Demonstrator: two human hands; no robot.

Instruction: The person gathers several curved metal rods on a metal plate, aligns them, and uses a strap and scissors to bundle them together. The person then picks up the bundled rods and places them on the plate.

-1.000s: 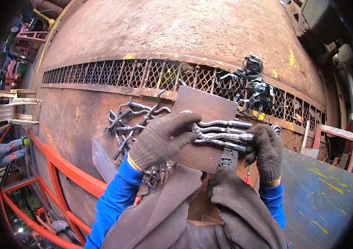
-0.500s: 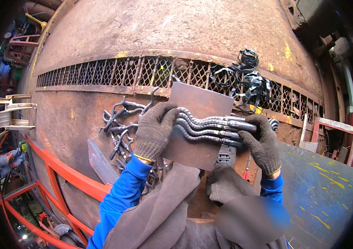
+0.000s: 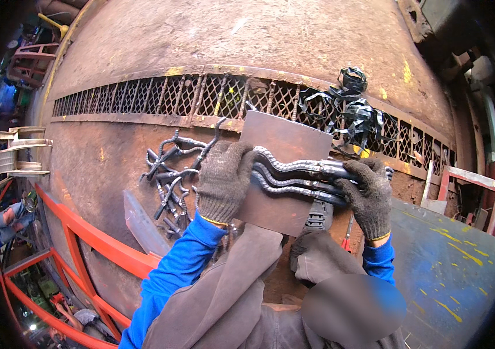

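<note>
A bundle of wavy, ribbed metal rods with smooth dark ends [image 3: 287,167] lies side by side across a flat brownish plate [image 3: 277,213] in front of my knees. My left hand [image 3: 224,181], in a dark knitted glove, is closed around their left ends. With the same kind of glove on, my right hand [image 3: 368,195] grips the smooth dark right ends between thumb and fingers. To the left of my left hand, a loose heap of similar bent rods [image 3: 169,195] lies on the rusty floor, partly hidden by my arm.
A mesh-covered floor channel [image 3: 160,96] runs across ahead, with tangled black strapping [image 3: 363,119] on its right part. An orange-red frame [image 3: 96,235] stands left, near a pale plastic chair [image 3: 12,157]. A paint-marked metal sheet [image 3: 445,262] lies right. A red-handled tool [image 3: 346,243] lies by my foot.
My left hand has shifted slightly to the right along the rods. The rods are drawn closer together at their right ends, and my right fingers have curled further over them.
</note>
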